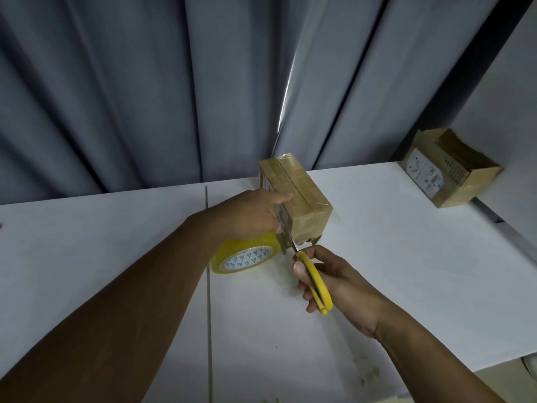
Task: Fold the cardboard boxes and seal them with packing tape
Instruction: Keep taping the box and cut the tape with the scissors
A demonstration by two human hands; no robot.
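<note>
Head view. Small brown cardboard box (pixel 305 199), wrapped in glossy clear tape with a seam line along its top, stands on the white table (pixel 392 271) near the back edge. Left hand (pixel 252 213) grips the box's left side, thumb laid on the top edge, fingers curled against the side face. Yellow roll of packing tape (pixel 244 254) lies just under that hand, beside the box's near-left corner; whether it touches the box cannot be told. Right hand (pixel 337 282) is closed round the yellow-handled scissors (pixel 315 282); the blades point up at the box's lower near corner, beside a hanging strip of tape. Blade opening too small to judge. A second brown cardboard box, open-topped with a white label (pixel 449 167), sits well apart at far right. Grey pleated curtain (pixel 145 82) behind the table.
</note>
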